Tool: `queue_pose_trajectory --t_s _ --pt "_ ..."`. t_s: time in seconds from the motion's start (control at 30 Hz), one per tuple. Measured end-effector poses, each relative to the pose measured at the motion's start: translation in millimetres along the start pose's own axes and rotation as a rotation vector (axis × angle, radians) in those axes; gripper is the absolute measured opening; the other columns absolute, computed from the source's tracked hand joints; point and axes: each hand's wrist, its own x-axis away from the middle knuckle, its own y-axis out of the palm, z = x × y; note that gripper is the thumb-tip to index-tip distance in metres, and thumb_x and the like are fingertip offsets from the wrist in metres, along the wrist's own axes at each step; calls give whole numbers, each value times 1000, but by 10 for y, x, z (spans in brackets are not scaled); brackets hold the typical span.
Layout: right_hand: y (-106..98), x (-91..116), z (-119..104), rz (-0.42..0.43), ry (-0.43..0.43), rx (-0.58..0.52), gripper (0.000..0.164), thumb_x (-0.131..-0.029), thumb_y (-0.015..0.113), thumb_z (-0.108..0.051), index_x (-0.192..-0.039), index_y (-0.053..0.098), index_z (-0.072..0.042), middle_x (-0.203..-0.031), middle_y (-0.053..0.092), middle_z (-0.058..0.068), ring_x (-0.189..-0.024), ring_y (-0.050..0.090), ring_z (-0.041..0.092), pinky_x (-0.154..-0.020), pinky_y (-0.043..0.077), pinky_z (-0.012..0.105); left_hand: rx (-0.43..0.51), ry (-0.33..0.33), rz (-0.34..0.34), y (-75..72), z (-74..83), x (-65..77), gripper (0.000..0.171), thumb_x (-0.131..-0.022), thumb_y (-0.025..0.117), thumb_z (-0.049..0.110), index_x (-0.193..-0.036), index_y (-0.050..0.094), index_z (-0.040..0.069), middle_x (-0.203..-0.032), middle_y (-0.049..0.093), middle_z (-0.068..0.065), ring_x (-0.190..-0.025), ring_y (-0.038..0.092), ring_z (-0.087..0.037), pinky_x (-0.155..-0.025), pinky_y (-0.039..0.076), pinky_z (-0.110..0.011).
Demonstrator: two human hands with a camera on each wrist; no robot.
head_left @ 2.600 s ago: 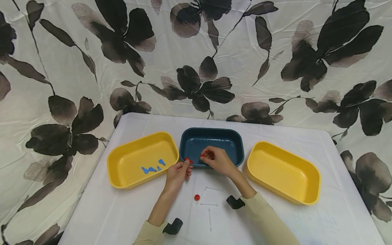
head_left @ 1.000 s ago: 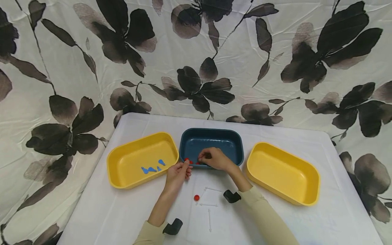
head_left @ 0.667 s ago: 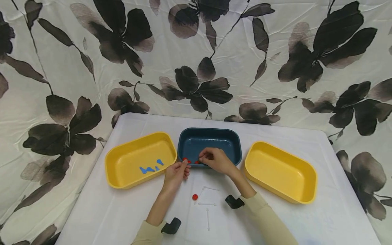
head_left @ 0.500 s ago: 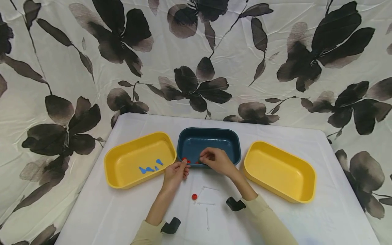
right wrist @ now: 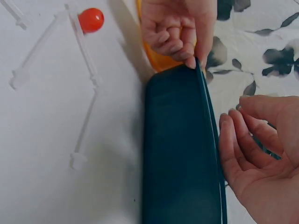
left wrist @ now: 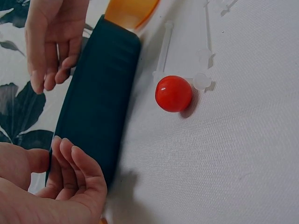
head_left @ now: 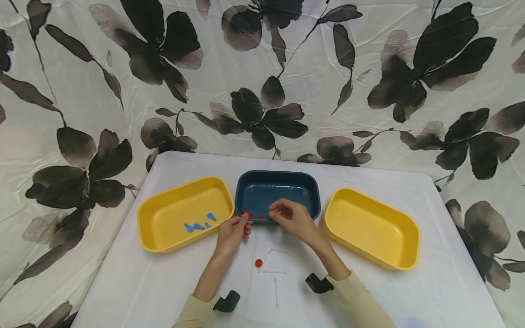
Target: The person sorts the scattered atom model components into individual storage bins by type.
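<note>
Taking the blue tub as the clock's centre and twelve as the far side from the person, the left hand is resting at eight o'clock and pinching the rim between thumb and fingers. The right hand is hovering at five o'clock, its fingers hanging over the near edge; they are bending loosely with the tips close together, and nothing is showing between them. The red pieces are lying inside the tub by the near wall, between seven and eight o'clock, three of them showing. A red ball is sitting between six and seven o'clock on the white table, just beside the ends of some clear sticks, which are lying near six. At nine, a yellow tub is holding a few blue pieces; a second yellow tub is standing between three and four. The work is looking only partly done: some red pieces are lying in the blue tub, while the ball and sticks are seemingly remaining to be dealt with.
</note>
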Motion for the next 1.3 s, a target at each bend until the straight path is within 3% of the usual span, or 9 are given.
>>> queue_pose_trajectory --t_s 0.47,0.93,1.3 --pt "95 213 35 5 -5 -8 21 -97 74 -15 -113 71 -2 -101 71 1 -89 65 16 -83 57 27 -2 6 38 3 8 53 40 -106 61 26 -101 68 -13 -81 66 -15 -67 57 -15 -59 52 -18" --pt "226 448 107 -22 -39 -26 19 -94 74 -2 -112 70 2 -103 72 4 -88 65 17 -85 58 30 24 28 22 10 11 34 39 -106 60 25 -102 68 -13 -77 65 -10 -66 56 -12 -58 52 -20" --pt "390 589 210 -54 -84 -13 15 -94 73 -4 -109 72 -2 -98 71 4 -84 64 15 -80 59 32 29 33 5 1 1 34 39 -107 58 25 -101 68 -13 -74 64 -4 -65 56 -11 -59 52 -20"
